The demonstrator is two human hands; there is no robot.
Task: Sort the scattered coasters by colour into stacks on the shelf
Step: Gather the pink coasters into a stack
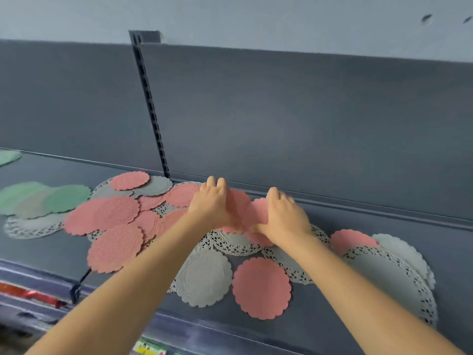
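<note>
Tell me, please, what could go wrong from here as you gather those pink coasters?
The left hand and right hand both grip pink coasters lying over a lace doily; lifting might snag and drag it. The single pink coaster lies near the shelf front edge, so a forearm could sweep it off. Pink pieces overlap grey coasters at the back, so a grey one may slip into the stack.
</note>
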